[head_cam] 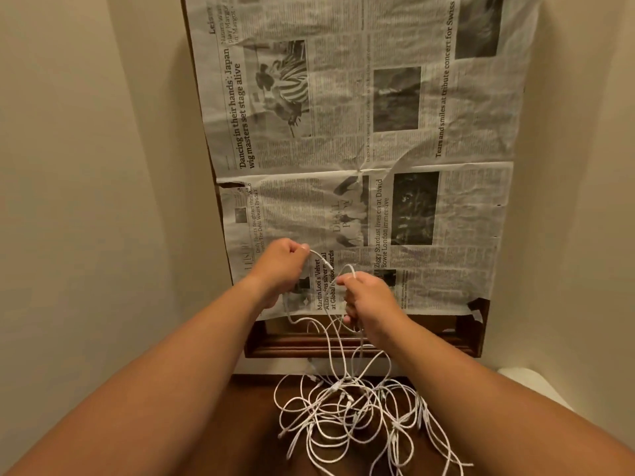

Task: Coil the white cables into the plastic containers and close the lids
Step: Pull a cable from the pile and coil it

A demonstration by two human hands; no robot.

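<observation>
Head view: thin white cables (357, 417), seemingly tangled, loosely looped.

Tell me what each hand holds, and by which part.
Both hold white cable: left hand pinches a mid-length strand, right hand pinches the top of a loop; the rest hangs tangled below.

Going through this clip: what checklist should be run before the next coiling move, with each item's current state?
1. Left hand grips the thin white cable: ok.
2. Right hand pinches a loop of it: ok.
3. Held strand free of the tangled pile of white cables: not ok, strands run down into it.
4. Plastic containers within view: not ok, none visible.
5. Printed newspaper sheet covers the surface under the hands: ok.
6. Cable's free end located: cannot tell.
</observation>
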